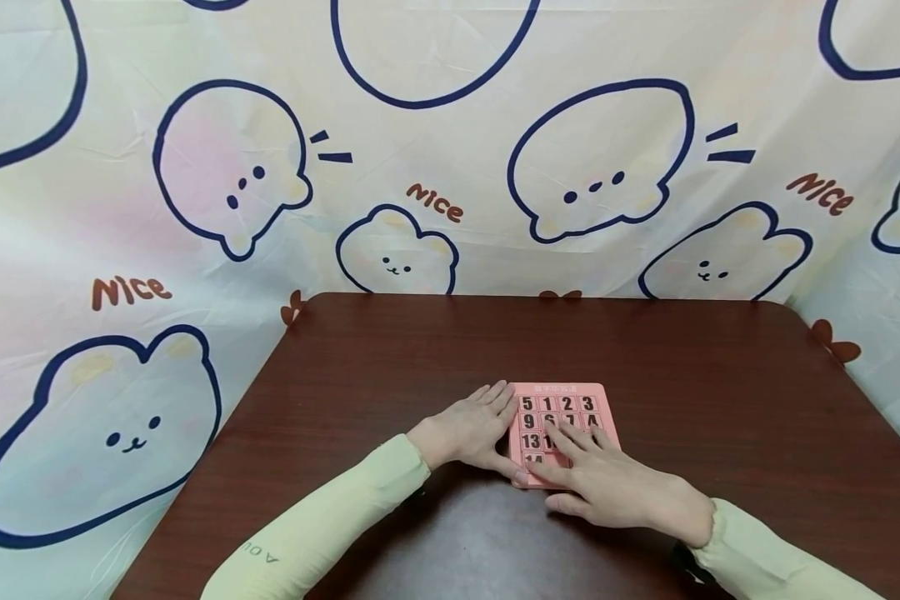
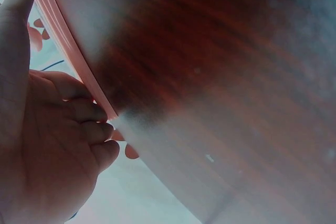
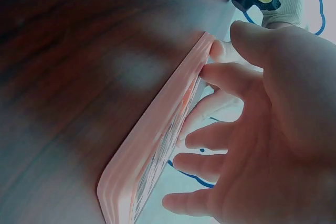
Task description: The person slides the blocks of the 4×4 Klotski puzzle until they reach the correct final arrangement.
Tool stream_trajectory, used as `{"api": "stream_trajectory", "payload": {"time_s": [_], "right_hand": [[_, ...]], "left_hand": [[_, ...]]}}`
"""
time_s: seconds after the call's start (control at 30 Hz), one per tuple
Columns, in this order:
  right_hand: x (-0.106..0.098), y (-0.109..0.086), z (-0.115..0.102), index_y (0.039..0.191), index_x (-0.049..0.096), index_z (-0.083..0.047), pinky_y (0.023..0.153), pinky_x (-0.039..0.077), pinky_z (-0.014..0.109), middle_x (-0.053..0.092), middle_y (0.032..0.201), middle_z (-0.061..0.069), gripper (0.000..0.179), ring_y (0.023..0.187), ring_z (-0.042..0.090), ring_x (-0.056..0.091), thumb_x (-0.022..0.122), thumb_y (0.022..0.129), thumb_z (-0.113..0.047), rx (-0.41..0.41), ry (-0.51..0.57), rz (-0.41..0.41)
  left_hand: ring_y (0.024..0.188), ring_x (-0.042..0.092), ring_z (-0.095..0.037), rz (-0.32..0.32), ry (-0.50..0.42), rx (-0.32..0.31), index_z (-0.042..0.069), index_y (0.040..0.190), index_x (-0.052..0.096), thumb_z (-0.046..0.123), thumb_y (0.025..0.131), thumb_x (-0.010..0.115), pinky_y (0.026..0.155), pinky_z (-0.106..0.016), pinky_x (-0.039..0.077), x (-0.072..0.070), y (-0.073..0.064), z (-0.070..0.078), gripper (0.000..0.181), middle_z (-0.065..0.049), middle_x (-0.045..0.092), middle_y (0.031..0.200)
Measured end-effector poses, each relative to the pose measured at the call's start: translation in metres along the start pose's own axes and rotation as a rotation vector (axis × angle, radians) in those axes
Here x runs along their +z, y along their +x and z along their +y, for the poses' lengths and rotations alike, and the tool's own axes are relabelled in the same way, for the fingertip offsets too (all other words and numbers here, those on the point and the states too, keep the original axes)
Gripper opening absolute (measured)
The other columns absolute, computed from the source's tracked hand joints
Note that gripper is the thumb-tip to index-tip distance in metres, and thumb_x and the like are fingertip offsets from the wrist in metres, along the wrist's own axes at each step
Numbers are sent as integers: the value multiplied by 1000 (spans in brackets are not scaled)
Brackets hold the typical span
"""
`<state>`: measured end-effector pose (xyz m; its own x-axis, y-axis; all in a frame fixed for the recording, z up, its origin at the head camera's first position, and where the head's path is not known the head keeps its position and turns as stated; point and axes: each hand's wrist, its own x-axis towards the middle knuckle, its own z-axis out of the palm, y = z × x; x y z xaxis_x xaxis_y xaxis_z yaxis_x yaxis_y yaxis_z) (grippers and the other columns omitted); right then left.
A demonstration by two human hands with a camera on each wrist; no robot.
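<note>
A pink sliding number puzzle [image 1: 607, 412] lies flat on the table, its tiles bearing black numbers such as 5, 1, 2 and 3. Along its left side rests my left hand [image 1: 471, 429], fingers at the far left corner and thumb at the near left corner. The left wrist view shows those fingers [image 2: 89, 111] against the puzzle's pink side [image 2: 79, 64]. My right hand [image 1: 618, 483] is spread over the lower tiles, hiding several of them. Seen from the right wrist, its fingers [image 3: 202, 166] are extended over the tile face, index fingertip close to the puzzle's edge.
The dark brown wooden table [image 1: 390, 350] extends around the puzzle on all sides. Behind it and at the sides hangs a pale cloth [image 1: 480, 150] with cartoon bears and the word Nice. A black wrist strap device [image 3: 254, 1] shows on the left wrist.
</note>
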<state>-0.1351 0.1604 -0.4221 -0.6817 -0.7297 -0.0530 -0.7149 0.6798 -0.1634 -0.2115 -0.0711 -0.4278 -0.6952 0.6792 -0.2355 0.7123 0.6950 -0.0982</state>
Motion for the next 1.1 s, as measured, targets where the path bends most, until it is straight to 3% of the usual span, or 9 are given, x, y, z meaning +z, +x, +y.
{"api": "stream_trajectory", "payload": {"time_s": [0.2, 0.6, 0.77, 1.1], "right_hand": [[-3, -7, 5, 141, 55, -31, 105, 29, 73, 35, 154, 27, 48, 142, 49, 32, 52, 97, -50, 4, -21, 22], [-7, -20, 17, 138, 57, -33, 101, 29, 76, 36, 154, 25, 44, 143, 47, 31, 54, 97, -48, 54, -7, -13], [-12, -13, 18, 136, 60, -31, 103, 29, 74, 34, 155, 26, 44, 143, 47, 31, 50, 98, -52, 58, 2, -7], [-14, 16, 22, 145, 51, -22, 108, 23, 75, 28, 158, 25, 53, 146, 49, 24, 51, 99, -48, 96, 30, -39]], "left_hand": [[154, 11, -28, -5, -5, -7, 4, 156, 20, 89, 75, 45, 126, -38, 16, -1, 0, 0, 120, -16, 14, 165], [154, 8, -27, -23, -16, -23, 5, 157, 18, 89, 74, 46, 126, -37, 15, -2, 0, 0, 122, -14, 11, 165], [154, 9, -27, -20, -16, -19, 5, 157, 19, 89, 74, 46, 126, -37, 15, -2, -1, 1, 121, -15, 12, 165], [154, 9, -28, -20, -35, -20, 5, 157, 17, 89, 74, 46, 126, -38, 15, -1, -2, 0, 121, -15, 11, 165]]}}
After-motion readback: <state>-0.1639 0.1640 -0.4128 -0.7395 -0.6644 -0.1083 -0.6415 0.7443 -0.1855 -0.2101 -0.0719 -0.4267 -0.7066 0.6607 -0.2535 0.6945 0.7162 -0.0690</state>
